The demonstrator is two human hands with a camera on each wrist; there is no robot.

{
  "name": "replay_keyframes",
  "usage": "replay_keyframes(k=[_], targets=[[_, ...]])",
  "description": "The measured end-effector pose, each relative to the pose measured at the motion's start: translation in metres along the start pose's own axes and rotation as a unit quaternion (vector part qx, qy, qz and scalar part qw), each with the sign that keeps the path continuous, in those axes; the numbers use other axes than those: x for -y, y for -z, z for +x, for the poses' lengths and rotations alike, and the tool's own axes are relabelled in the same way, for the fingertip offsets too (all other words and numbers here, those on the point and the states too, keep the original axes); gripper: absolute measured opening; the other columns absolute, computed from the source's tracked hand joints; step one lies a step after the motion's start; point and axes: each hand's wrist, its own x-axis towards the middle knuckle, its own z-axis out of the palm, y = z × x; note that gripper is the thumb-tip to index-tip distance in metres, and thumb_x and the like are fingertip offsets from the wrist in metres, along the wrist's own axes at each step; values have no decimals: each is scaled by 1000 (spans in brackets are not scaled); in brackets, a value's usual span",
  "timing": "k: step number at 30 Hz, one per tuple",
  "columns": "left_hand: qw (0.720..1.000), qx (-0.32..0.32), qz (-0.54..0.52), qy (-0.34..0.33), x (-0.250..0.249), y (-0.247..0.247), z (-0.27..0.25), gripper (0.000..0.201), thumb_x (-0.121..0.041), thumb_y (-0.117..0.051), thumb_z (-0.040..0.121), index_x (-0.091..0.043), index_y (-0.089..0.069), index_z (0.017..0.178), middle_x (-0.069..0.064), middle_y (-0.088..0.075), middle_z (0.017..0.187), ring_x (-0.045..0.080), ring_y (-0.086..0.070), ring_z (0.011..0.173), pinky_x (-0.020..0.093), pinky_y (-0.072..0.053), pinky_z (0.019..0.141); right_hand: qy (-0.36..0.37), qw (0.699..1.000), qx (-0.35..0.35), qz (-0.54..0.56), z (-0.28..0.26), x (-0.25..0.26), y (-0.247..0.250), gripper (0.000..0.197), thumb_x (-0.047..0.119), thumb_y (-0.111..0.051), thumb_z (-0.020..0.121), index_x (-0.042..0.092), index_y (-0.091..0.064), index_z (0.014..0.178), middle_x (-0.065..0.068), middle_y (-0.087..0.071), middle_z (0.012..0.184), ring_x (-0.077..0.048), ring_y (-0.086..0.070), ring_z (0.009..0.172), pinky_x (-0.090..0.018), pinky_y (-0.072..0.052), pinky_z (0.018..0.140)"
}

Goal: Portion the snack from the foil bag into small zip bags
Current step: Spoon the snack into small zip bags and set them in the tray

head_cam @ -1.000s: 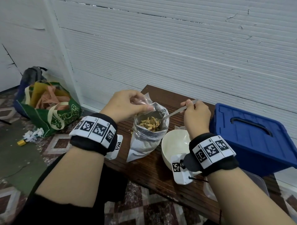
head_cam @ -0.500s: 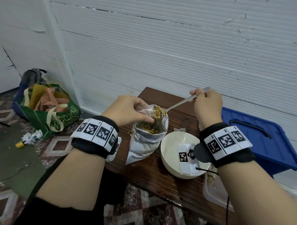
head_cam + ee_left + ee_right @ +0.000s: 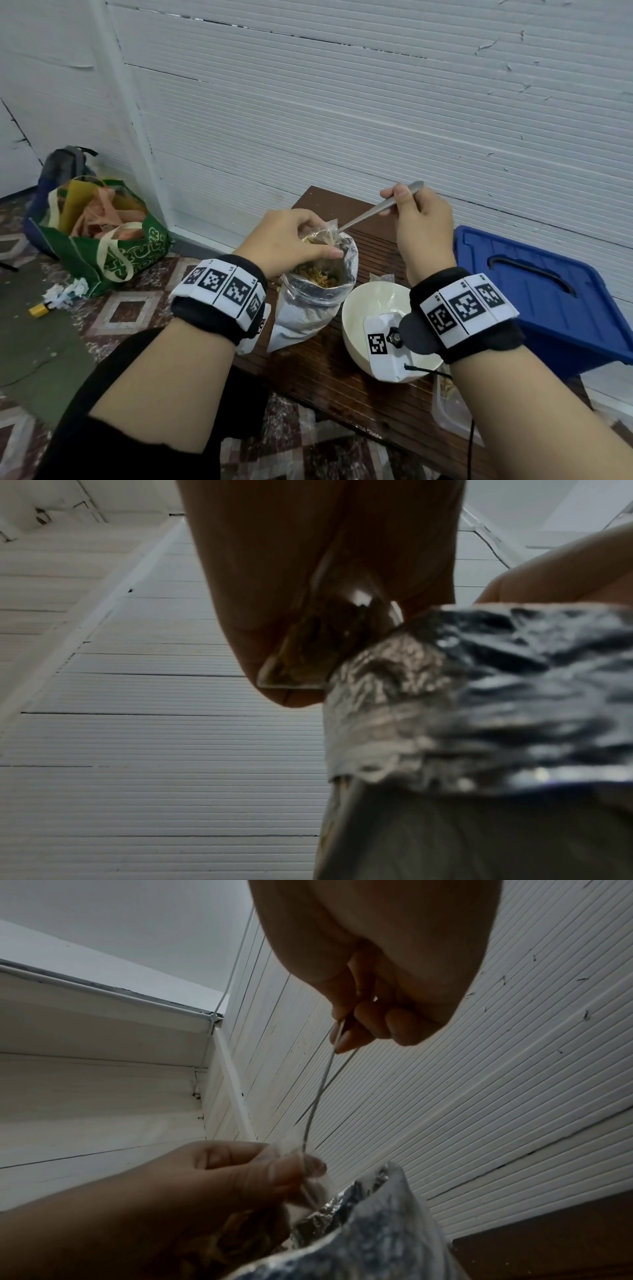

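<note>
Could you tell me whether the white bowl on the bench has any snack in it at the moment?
No, the white bowl shows only a bare pale inside in the head view, while the snack sits in the foil bag beside it.

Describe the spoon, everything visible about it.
The spoon is slim, plain grey metal with a long flat handle. The right hand pinches the handle near its top end; the shaft slopes down and leftward into the mouth of the small clear zip bag that the left hand holds above the foil bag. Its bowl is hidden inside the zip bag.
</note>
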Motion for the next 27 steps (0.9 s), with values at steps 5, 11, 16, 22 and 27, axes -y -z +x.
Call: replay_keyframes(k=[5, 11, 16, 22, 27], targets=[[999, -23, -29, 10, -1, 3, 0, 32, -47, -75, 72, -29, -62, 95, -18, -60, 88, -2, -55, 84, 16, -46, 71, 66, 995, 13, 73, -4, 5, 3, 26, 24, -45, 100, 25, -65, 84, 10, -61, 74, 3, -48, 56, -20, -34, 62], [995, -66, -67, 32, 7, 12, 1, 21, -42, -73, 77, -27, -60, 84, -7, -65, 88, 6, -61, 81, 10, -43, 58, 115, 988, -65, 85, 0, 5, 13, 25, 23, -44, 101, 26, -61, 82, 2, -65, 83, 2, -51, 63, -22, -39, 66], [992, -63, -102, 38, 8, 20, -2, 45, -57, -71, 65, -20, -67, 90, -1, -72, 88, 30, -69, 87, 43, -56, 75, 111, 987, -113, 39, 1, -1, 16, 29, 22, -44, 100, 32, -57, 77, 14, -62, 77, 0, -57, 71, -17, -43, 71], [996, -15, -83, 32, 6, 19, -3, 59, -65, -65, 58, -24, -69, 100, -7, -69, 101, 9, -62, 101, 27, -49, 79, 183, 975, 58, -115, -13, -13, 2, 20, 20, -50, 97, 23, -66, 85, 15, -63, 77, 7, -54, 68, -11, -38, 65], [996, -13, -86, 34, 10, 17, -1, 64, -74, -72, 55, -27, -70, 98, -5, -72, 96, 9, -66, 98, 40, -52, 93, 300, 915, 148, -228, -25, -29, -15, 21, 18, -52, 92, 11, -71, 93, -7, -67, 79, -26, -59, 77, -30, -43, 72]])
